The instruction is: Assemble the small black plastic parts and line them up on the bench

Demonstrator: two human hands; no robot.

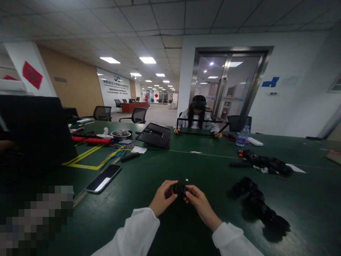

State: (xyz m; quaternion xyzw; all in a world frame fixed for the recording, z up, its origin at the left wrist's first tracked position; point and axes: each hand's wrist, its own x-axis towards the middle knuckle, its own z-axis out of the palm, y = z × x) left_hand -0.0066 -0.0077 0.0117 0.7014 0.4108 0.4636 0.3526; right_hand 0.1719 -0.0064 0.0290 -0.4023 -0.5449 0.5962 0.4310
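Pinching a small black part (pixel 180 190) between part-curled fingertips of left hand (pixel 163 197) and right hand (pixel 200 203), well in from the far edge of the green table (pixel 160 166). Seemingly at close two-handed handling; too dark to tell turning from holding. Next, calling for steady opposed grips.

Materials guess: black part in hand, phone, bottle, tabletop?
Black part: dark, maybe plastic; too small to rule out coated metal.
Phone: front likely glass, glossy; sharp white reflection.
Bottle: probably thin clear plastic; see-through.
Tabletop: smooth green, semi-gloss, soft glare; laminate or rubber mat, can't tell.
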